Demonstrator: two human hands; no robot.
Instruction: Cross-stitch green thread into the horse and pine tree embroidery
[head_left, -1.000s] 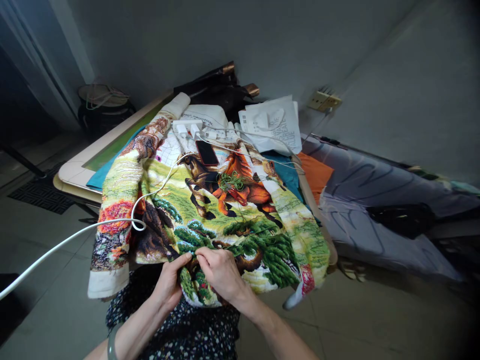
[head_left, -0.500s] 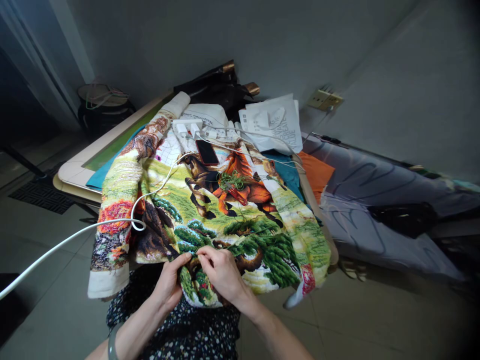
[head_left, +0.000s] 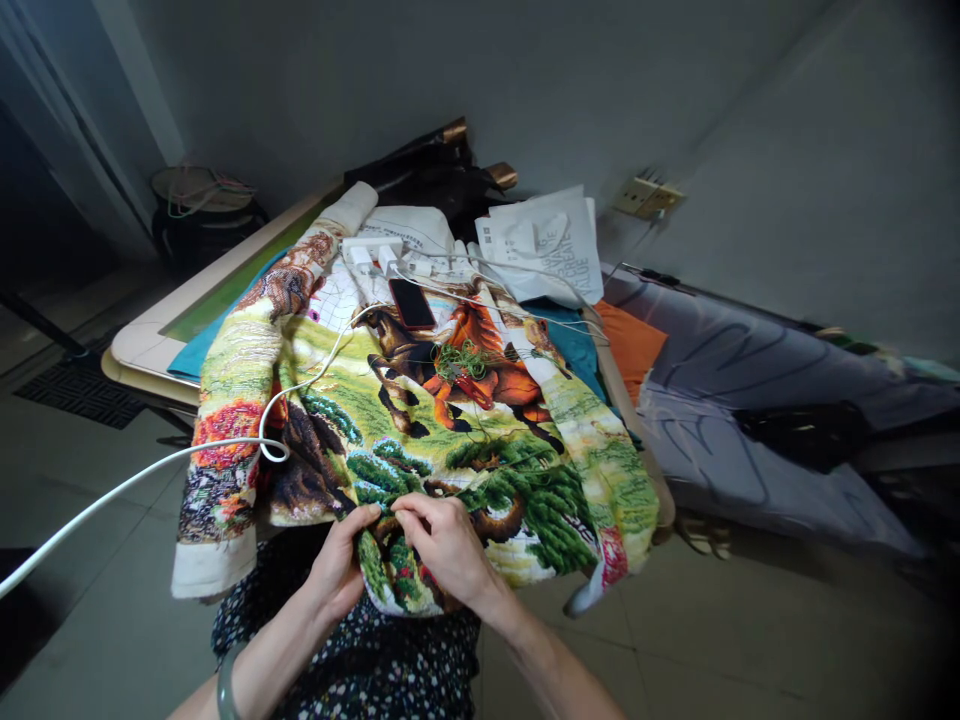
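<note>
A large embroidered cloth (head_left: 435, 450) with horses and green trees drapes over the table towards me, its left and right sides rolled up. My left hand (head_left: 341, 560) grips the cloth's near edge, thumb on top and fingers underneath. Just to the right, my right hand (head_left: 442, 545) is closed in a pinch at the cloth's surface. Whatever sits between those fingertips is too small to make out. A tangle of green thread (head_left: 461, 360) lies on the cloth beyond my hands, with a red object (head_left: 476, 390) beside it.
A phone (head_left: 411, 303) and a white power strip (head_left: 371, 247) with plugged-in chargers rest on the cloth's far part. A white cable (head_left: 135, 490) loops across the left roll. Paper bags (head_left: 540, 245) stand at the back of the table (head_left: 142, 335). A wall socket (head_left: 649, 197) is behind.
Both hands stay at almost the same spot on the cloth. The whole view has shifted very slightly; nothing else visibly differs.
</note>
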